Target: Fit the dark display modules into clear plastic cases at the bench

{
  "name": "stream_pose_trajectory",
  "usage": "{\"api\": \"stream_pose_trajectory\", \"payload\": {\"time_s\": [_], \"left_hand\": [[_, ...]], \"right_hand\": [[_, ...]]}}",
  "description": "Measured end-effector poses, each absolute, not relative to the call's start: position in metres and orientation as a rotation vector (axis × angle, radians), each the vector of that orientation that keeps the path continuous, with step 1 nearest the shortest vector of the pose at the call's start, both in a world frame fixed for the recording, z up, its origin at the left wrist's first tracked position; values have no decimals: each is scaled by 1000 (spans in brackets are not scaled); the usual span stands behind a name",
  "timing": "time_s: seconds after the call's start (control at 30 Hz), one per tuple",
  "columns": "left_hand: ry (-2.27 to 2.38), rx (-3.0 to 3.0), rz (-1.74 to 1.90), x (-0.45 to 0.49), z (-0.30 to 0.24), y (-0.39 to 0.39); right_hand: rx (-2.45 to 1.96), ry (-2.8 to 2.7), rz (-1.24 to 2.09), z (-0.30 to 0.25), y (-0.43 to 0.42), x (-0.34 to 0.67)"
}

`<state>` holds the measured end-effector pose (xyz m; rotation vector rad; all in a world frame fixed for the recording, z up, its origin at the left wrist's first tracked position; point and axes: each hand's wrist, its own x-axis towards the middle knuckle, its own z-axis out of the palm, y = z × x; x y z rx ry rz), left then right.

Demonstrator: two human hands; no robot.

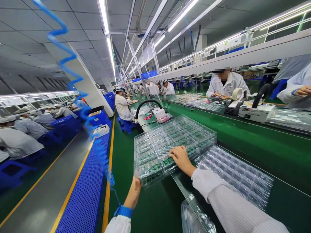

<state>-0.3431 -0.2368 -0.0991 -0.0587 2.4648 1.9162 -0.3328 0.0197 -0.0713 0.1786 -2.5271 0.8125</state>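
A stack of clear plastic trays [170, 142] filled with small green circuit boards lies on the green bench in front of me. My left hand [134, 191] grips the stack's near left corner, fingers hidden under its edge; a blue wrist strap with a coiled blue cord [73, 77] runs up from that wrist. My right hand [181, 158] rests on top of the stack near its front edge, fingers curled onto the top tray. An empty clear blister tray [238, 174] lies just right of my right forearm.
A green conveyor belt [255, 139] runs along the bench. Across it sit a tape dispenser [236, 98] and people in white coats. More seated people line the benches at left. A blue slatted rack [85, 191] and a grey aisle lie to my left. A plastic bag [191, 220] sits near me.
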Motion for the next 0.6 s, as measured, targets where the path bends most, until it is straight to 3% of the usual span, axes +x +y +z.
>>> {"api": "stream_pose_trajectory", "payload": {"time_s": [0.6], "left_hand": [[2639,-336,2345,-330,-112,-187]], "right_hand": [[438,-2409,382,-24,18,-342]]}}
